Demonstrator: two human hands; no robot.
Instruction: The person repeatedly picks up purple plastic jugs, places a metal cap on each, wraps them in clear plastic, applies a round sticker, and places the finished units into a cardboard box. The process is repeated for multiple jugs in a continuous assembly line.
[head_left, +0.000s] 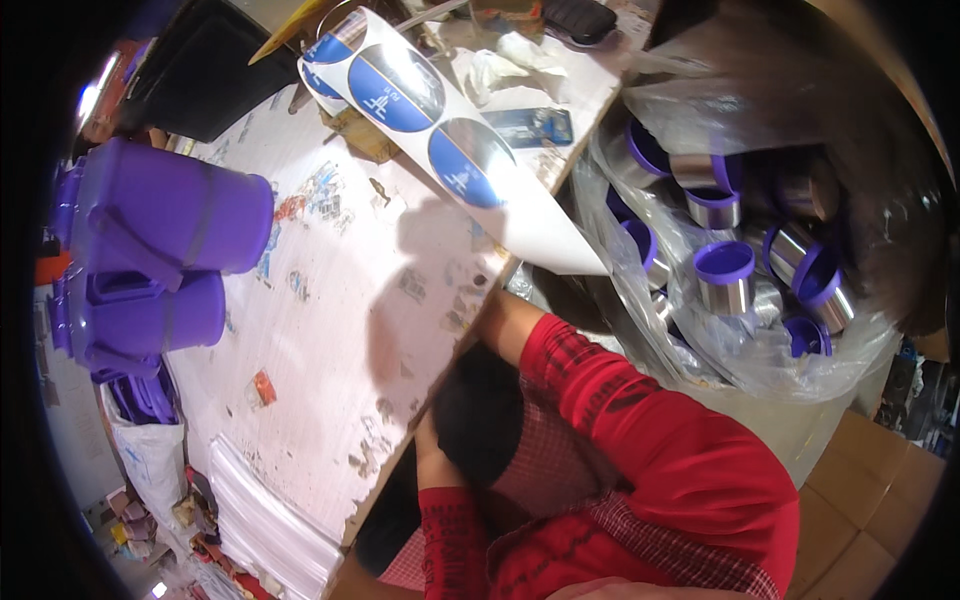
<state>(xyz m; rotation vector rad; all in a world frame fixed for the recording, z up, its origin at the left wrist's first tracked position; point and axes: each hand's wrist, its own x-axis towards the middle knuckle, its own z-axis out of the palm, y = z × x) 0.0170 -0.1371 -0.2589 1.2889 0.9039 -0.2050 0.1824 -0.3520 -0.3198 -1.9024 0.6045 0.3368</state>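
Both of my hands are out of sight beneath the edge of the white worktable (330, 405); only the forearms in red sleeves show. Between the forearms is a dark rounded shape (480, 412), too dim to identify. A curling strip of round blue and silver stickers (469, 161) stretches over the table's far right part, its white tail hanging past the edge above my right forearm. To the right, an open clear plastic bag (750, 375) holds several steel cups with purple rims (724, 277), lying at various angles.
Purple lidded buckets (180, 210) lie on their sides at the table's left. Below them stands a white sack (146, 450) of purple parts, near a stack of clear plastic sleeves (262, 517). A blue box (529, 127) and crumpled white material (517, 67) sit at the back. Cardboard (862, 487) lies lower right.
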